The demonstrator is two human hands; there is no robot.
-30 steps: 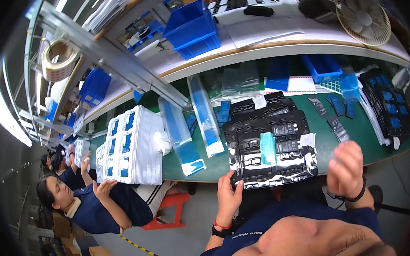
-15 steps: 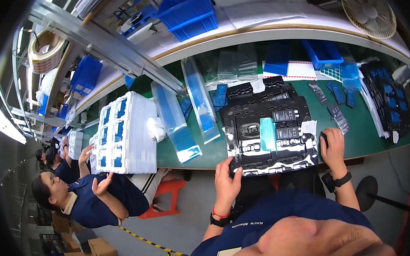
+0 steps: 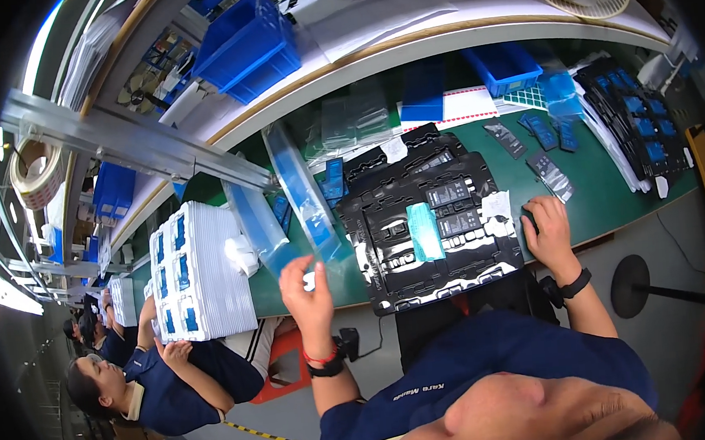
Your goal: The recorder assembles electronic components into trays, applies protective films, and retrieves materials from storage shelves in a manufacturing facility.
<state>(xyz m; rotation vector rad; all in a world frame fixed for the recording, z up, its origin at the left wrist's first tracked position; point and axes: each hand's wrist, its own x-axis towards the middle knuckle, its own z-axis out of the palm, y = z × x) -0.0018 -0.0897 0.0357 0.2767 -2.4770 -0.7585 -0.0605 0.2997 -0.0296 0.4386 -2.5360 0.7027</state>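
1. Left hand [image 3: 307, 297]: raised by the front edge of the green bench [image 3: 613, 203], left of the black tray [image 3: 392, 197], apart from it. Fingers bent; pale patch showing by the fingertips, can't tell whether pinched or just behind.
2. Right hand [image 3: 548, 231]: at the bench edge, just right of the tray. Fingers curled downward over something dark; can't tell whether gripped.
3. Black tray: flat at the front edge of the bench, between both hands, partly over another black tray [image 3: 365, 166]. On it: teal strip [image 3: 426, 232], two flat dark packs [image 3: 449, 193] right of the strip, white scrap [image 3: 496, 205] at the right rim.
4. Left of the tray: two blue film strips [image 3: 304, 207], then a white tray stack [image 3: 230, 286] with a co-worker's [image 3: 192, 378] hands at it.
5. Right of the tray, farther back: loose dark packs [image 3: 550, 176], blue pieces [image 3: 539, 131].
6. Behind: blue bin [image 3: 520, 82].
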